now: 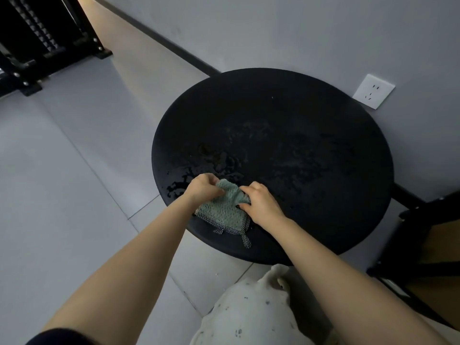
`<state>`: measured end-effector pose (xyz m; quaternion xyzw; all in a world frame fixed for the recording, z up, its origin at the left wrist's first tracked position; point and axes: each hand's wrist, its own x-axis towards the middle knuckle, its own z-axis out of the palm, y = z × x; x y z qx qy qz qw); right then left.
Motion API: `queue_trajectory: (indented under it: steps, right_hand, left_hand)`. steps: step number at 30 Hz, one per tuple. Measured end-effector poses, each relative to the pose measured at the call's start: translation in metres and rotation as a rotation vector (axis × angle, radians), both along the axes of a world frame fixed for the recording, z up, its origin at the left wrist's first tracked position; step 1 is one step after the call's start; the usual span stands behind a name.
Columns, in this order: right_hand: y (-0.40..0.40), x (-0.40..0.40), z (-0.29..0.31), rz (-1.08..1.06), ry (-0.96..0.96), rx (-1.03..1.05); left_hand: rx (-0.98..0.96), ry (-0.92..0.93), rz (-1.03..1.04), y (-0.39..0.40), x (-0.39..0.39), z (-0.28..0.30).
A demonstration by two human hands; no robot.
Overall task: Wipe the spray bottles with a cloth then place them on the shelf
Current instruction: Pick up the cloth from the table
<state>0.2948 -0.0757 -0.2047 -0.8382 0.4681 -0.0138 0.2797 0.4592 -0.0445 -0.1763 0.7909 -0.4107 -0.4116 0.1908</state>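
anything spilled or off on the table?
Yes. Liquid droplets and a wet patch glisten on the round black table, just beyond the green cloth that the left hand and right hand grip. No spray bottles in view.

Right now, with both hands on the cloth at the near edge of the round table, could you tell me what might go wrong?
1. The table shows wet patches beside the cloth; bottles set there could pick up water again, or the cloth may get too damp to dry them.
2. The cloth lies near the table's front rim with its tag trailing toward it; if the left hand or right hand loosens its grip, it might slide off.
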Motion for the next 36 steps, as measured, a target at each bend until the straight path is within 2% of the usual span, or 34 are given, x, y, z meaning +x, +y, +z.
queue_trajectory:
  steps: [5,10,16,21,28,36]
  right_hand:
    - [0.010,-0.010,0.008,-0.108,-0.150,0.021]
    - [0.024,-0.031,0.030,-0.207,-0.295,0.138]
    - [0.033,-0.077,0.072,-0.364,-0.424,0.150]
    - [0.042,-0.140,0.113,-0.439,-0.479,0.044]
    - [0.062,-0.241,0.163,-0.562,-0.492,-0.136]
    - [0.113,-0.364,0.207,-0.680,-0.476,-0.263]
  left_hand:
    - [-0.065,0.012,-0.131,0.011,0.001,0.010]
    - [-0.060,-0.099,-0.319,0.019,0.000,0.034]
    - [-0.180,0.029,-0.383,0.022,-0.031,0.079]
    - [-0.306,0.129,-0.451,0.014,-0.090,0.118]
    - [-0.445,0.149,-0.609,0.006,-0.198,0.167]
    - [-0.494,0.251,-0.797,0.018,-0.323,0.201]
